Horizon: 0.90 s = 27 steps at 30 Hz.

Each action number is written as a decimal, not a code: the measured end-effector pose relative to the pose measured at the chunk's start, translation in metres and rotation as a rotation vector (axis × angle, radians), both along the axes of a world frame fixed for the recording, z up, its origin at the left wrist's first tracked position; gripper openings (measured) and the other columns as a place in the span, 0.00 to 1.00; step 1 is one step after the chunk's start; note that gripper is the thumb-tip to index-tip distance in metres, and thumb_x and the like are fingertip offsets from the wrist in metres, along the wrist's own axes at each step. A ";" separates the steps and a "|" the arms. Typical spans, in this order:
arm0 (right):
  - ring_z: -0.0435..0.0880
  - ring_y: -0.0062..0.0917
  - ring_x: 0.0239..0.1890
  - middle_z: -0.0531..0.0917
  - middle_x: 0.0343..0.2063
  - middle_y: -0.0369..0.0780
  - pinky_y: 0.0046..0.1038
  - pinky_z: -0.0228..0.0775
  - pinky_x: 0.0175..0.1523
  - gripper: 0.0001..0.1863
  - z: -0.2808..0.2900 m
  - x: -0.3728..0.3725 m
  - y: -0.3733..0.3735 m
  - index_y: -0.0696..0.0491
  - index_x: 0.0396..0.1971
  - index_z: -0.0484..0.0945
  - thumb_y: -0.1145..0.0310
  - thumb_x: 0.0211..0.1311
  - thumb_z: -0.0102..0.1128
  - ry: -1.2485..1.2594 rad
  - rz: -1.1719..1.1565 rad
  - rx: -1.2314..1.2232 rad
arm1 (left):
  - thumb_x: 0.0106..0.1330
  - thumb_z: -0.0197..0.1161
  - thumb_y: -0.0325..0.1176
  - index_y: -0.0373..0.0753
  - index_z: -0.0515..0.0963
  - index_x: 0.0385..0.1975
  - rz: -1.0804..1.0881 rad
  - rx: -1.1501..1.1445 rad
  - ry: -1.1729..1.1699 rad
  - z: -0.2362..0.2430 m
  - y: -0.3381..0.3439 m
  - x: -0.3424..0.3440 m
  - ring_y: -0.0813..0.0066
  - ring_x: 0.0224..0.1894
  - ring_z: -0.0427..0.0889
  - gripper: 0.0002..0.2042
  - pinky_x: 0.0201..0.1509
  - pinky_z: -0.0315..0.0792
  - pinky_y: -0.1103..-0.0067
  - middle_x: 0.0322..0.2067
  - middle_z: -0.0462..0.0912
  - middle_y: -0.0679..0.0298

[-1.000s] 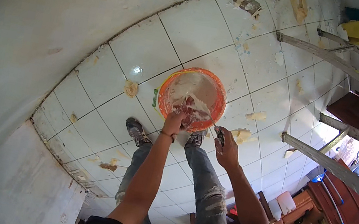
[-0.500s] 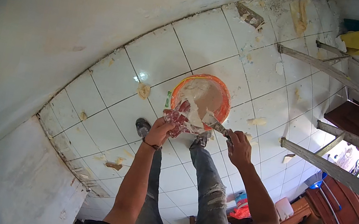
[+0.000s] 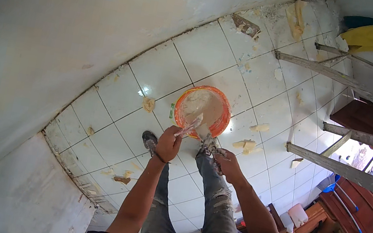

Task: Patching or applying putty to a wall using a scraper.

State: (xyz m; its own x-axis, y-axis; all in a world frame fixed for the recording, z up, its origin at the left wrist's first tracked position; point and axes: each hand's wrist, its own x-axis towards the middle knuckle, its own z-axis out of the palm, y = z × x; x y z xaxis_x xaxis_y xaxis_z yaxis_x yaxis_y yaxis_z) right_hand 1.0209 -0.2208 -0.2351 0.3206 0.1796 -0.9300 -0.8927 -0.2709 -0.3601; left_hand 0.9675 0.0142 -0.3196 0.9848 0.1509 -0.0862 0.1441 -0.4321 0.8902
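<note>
Bucket (image 3: 223, 122), reddish plate (image 3: 189, 128) in left hand (image 3: 169, 144), scraper (image 3: 204, 132) in right hand (image 3: 228, 166)

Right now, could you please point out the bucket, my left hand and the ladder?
Bucket (image 3: 224, 121): head view, on its orange inner wall, right side.
Left hand (image 3: 168, 144): head view, on the back of the hand.
Ladder (image 3: 339, 169): head view, on its lowest rail.

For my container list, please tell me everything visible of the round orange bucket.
The round orange bucket, seemingly plastic, stands upright on the white tiled floor, open mouth upward. Pale smears mark its rim and inner wall; pale paste lies inside. A thin pinkish plate and a smeared scraper overlap its near rim; contact is unclear.
</note>
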 end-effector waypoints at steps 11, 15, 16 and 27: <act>0.67 0.14 0.14 0.77 0.23 0.35 0.18 0.53 0.13 0.06 0.034 0.025 0.006 0.56 0.36 0.75 0.69 0.65 0.57 0.071 -0.185 0.143 | 0.50 0.59 0.21 0.39 0.73 0.43 -0.310 0.376 0.121 0.057 0.009 0.016 0.55 0.47 0.72 0.18 0.51 0.72 0.66 0.40 0.75 0.57; 0.70 0.13 0.18 0.78 0.26 0.33 0.17 0.62 0.20 0.10 0.074 0.031 -0.004 0.57 0.43 0.76 0.70 0.65 0.56 0.038 -0.174 0.152 | 0.52 0.58 0.22 0.37 0.73 0.44 -0.327 0.376 0.131 0.081 0.027 0.025 0.55 0.48 0.72 0.17 0.53 0.71 0.65 0.41 0.76 0.56; 0.70 0.12 0.18 0.78 0.25 0.33 0.17 0.60 0.19 0.11 0.085 0.032 -0.008 0.58 0.44 0.76 0.70 0.64 0.56 -0.031 -0.133 0.193 | 0.53 0.58 0.22 0.37 0.74 0.44 -0.331 0.371 0.144 0.090 0.028 0.026 0.55 0.47 0.72 0.16 0.53 0.71 0.66 0.41 0.76 0.57; 0.75 0.17 0.28 0.80 0.31 0.35 0.21 0.68 0.33 0.18 0.250 0.044 -0.058 0.57 0.51 0.76 0.76 0.60 0.54 -0.545 0.265 0.223 | 0.68 0.54 0.27 0.33 0.75 0.48 -0.276 -0.660 0.412 0.213 0.027 0.006 0.68 0.47 0.81 0.12 0.51 0.73 0.75 0.46 0.82 0.59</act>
State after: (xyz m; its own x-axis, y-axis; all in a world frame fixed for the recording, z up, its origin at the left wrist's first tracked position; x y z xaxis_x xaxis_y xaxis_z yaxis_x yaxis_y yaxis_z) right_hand 1.0653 -0.2784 0.0147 0.6552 0.4872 -0.5774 -0.4789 -0.3232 -0.8162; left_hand 0.9733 0.0416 -0.1069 0.8491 -0.2998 -0.4349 0.4798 0.0936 0.8724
